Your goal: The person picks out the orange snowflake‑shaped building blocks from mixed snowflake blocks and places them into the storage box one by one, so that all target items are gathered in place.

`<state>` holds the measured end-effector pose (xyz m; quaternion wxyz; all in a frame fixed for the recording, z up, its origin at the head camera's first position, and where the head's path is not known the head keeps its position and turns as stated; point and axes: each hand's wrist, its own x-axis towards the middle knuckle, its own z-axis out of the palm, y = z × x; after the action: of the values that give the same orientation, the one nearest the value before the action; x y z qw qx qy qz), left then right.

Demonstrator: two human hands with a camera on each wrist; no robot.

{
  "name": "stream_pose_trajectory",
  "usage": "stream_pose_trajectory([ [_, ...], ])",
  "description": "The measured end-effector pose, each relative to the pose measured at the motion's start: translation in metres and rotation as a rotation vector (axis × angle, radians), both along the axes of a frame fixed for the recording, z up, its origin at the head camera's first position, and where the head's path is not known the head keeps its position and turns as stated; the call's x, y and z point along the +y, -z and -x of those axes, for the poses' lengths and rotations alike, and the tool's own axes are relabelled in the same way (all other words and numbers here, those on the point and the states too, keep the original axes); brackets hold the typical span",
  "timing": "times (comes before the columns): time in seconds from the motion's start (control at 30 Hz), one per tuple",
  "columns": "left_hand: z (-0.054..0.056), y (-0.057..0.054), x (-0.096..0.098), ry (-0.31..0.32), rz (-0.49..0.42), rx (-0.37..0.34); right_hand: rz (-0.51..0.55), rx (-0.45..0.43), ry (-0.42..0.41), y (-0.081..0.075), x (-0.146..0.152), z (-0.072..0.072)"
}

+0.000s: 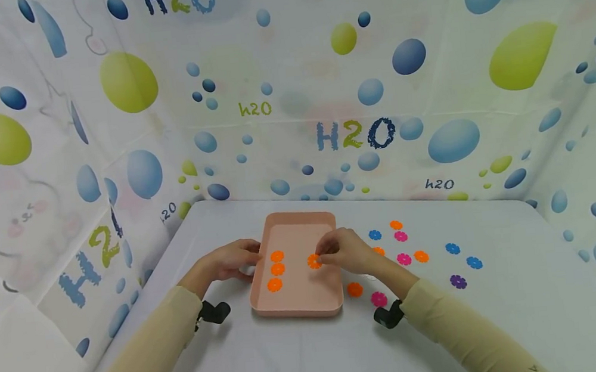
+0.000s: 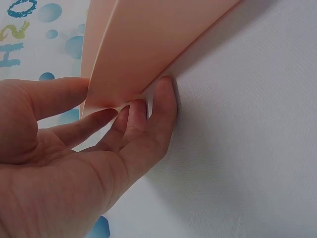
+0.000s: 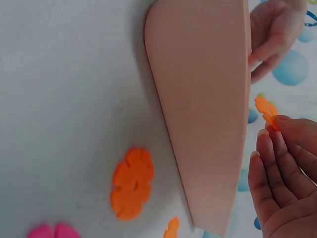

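A shallow pink tray lies on the white table. Three orange flower-shaped discs form a column along its left side. My left hand holds the tray's left edge, thumb at the rim and fingers bent against the outer wall, as the left wrist view shows. Over the right half of the tray, my right hand pinches another orange flower-shaped disc between thumb and fingers. In the right wrist view that disc is tilted and clear of the rim.
Right of the tray, loose flower-shaped discs lie scattered: orange, pink, blue and purple. Some are partly hidden by the right arm. A patterned curtain hangs behind the table and along its sides.
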<state>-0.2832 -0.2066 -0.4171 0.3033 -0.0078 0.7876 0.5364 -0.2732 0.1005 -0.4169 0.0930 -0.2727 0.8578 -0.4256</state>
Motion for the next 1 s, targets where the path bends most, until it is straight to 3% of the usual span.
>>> stream_pose_trajectory([
  [0.4, 0.001, 0.002, 0.000, 0.000, 0.004, 0.002, 0.007, 0.002, -0.055, 0.011, -0.024, -0.005],
  [0.67, -0.001, 0.001, 0.000, 0.002, 0.004, -0.004, -0.051, 0.020, -0.103, 0.018, -0.035, -0.008],
  [1.0, 0.000, 0.000, -0.001, 0.006, 0.004, -0.002, -0.122, -0.028, -0.095, 0.023, -0.046, -0.009],
])
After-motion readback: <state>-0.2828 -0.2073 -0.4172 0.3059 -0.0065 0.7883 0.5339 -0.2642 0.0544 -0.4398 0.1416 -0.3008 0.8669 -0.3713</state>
